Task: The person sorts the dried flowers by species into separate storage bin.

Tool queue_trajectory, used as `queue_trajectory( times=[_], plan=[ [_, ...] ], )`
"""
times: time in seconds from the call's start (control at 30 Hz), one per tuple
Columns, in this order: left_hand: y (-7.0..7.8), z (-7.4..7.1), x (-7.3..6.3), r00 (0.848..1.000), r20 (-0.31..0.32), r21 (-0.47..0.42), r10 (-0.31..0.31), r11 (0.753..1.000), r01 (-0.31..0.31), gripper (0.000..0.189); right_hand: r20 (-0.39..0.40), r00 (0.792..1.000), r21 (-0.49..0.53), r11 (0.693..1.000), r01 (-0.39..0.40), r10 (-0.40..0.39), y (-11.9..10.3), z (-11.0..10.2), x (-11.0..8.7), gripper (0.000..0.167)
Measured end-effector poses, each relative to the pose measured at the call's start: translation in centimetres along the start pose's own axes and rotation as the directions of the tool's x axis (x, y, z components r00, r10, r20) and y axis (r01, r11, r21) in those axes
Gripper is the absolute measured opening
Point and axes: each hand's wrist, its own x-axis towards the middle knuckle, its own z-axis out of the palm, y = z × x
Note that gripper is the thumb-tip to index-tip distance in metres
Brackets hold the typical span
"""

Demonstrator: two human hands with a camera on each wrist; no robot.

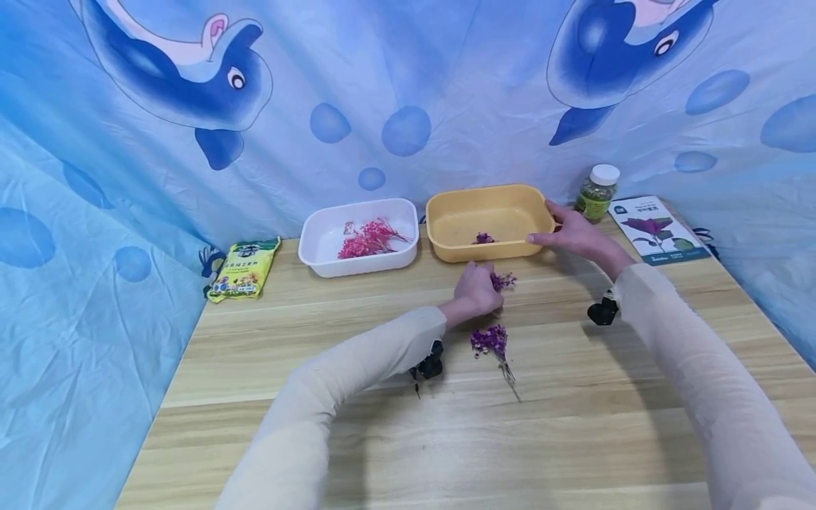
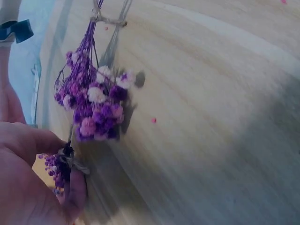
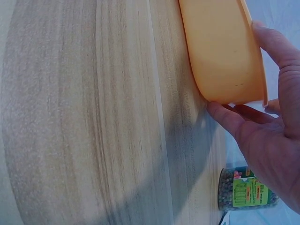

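My left hand (image 1: 478,289) pinches a small bunch of purple dried flowers (image 1: 503,281) by its stems, low over the table in front of the yellow basin (image 1: 487,251). In the left wrist view, twine is tied round this bunch beside the fingertips. A second purple bunch (image 1: 491,341), bound with twine and mixed with paler blooms, lies nearer me on the table. My right hand (image 1: 583,235) grips the basin's right end, with thumb and fingers at its rim and outer wall. More purple flowers (image 1: 483,239) show inside the basin, partly hidden by its front wall.
A white basin (image 1: 357,267) with pink dried flowers (image 1: 370,239) stands left of the yellow one. Further left lies a yellow packet (image 1: 245,270). A white-capped jar (image 1: 596,193) and a printed card (image 1: 659,230) are behind my right hand. A blue curtain (image 1: 357,85) hangs at the back.
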Motion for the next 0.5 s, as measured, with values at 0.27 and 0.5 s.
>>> queue_trajectory(
  times=[0.27,0.5],
  plan=[
    [-1.4,-1.2,0.1,0.997,0.050,-0.250,0.062,0.967,-0.048,0.064,0.002,1.000,-0.013,1.000,-0.003,0.003,0.1,0.0,0.1,0.110],
    [-2.3,-2.0,0.0,0.994,0.090,-0.488,0.066,0.873,-0.014,0.060,0.008,1.000,-0.007,1.000,-0.012,0.012,0.1,-0.1,0.1,0.113]
  ],
)
